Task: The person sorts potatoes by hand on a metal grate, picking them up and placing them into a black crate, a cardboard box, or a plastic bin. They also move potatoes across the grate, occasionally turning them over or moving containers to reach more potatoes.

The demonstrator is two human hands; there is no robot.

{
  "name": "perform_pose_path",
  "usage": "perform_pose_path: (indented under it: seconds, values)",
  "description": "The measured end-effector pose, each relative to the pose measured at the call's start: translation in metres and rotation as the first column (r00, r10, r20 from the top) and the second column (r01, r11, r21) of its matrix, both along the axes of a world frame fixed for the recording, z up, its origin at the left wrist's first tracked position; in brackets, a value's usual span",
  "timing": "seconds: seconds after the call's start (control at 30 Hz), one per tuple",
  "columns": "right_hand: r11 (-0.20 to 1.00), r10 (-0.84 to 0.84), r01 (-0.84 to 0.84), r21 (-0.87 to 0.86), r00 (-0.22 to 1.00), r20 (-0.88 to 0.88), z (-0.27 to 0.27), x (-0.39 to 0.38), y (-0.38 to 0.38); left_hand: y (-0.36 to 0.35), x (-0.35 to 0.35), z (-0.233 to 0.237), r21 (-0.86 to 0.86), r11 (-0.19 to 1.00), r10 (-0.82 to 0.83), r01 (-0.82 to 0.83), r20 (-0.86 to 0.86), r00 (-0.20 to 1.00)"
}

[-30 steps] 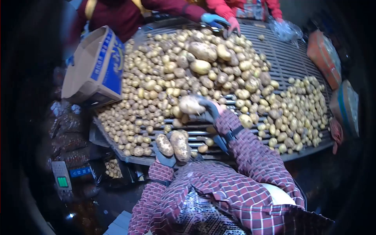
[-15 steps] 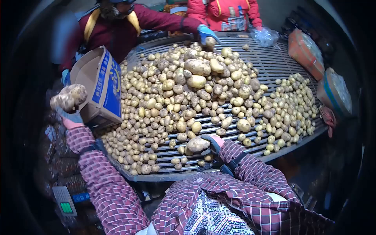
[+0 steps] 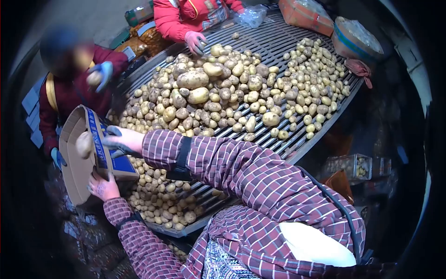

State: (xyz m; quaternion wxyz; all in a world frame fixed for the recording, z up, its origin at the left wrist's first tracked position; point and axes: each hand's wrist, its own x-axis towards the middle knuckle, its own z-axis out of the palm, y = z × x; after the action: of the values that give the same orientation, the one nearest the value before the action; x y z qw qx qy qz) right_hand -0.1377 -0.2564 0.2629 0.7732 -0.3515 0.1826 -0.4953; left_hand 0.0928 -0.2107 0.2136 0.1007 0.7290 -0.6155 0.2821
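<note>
My left hand (image 3: 103,187) is at the lower edge of a blue and brown cardboard box (image 3: 121,167), fingers apart, with no potato in it. Gloved and with its fingers apart, my right hand (image 3: 121,141) reaches over the box's upper side. A large potato (image 3: 84,145) shows in the box mouth, just left of my right fingertips and apart from them. The box tilts at the left end of a slatted metal table (image 3: 278,145), beside a big heap of potatoes (image 3: 223,93).
A co-worker in dark red (image 3: 104,60) at the left holds a potato in one blue-gloved hand; the other is by the box. Another in a red jacket (image 3: 167,18) stands behind the table. A second potato pile (image 3: 316,83) and wrapped baskets (image 3: 357,39) are at right.
My right hand has moved left to the box, without its potato. My left hand has let go of its large potato and moved to the box. The view has turned.
</note>
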Motion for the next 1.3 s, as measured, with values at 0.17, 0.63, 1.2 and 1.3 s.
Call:
perform_pose_path:
  seconds: [0.17, 0.63, 1.2, 1.3]
  values:
    - [0.899, -0.267, -0.173, -0.402, 0.511, -0.817, -0.087, -0.111, 0.020, 0.005, -0.013, 0.014, 0.084, 0.995, 0.055, -0.051, -0.047, 0.997]
    - [0.933, -0.358, -0.176, -0.315, -0.560, -0.747, -0.064, -0.285, -0.103, 0.015, -0.022, -0.003, 0.007, 0.998, 0.059, -0.059, -0.076, 0.995]
    - [0.748, 0.197, -0.301, 0.591, 0.952, 0.236, -0.143, -0.207, 0.080, 0.055, -0.225, -0.085, -0.449, 0.718, 0.409, 0.533, -0.347, -0.844]
    - [0.522, 0.388, -0.517, 0.679, 0.852, 0.351, -0.162, -0.198, 0.096, 0.065, -0.206, -0.097, -0.289, 0.728, 0.371, 0.621, -0.596, -0.712]
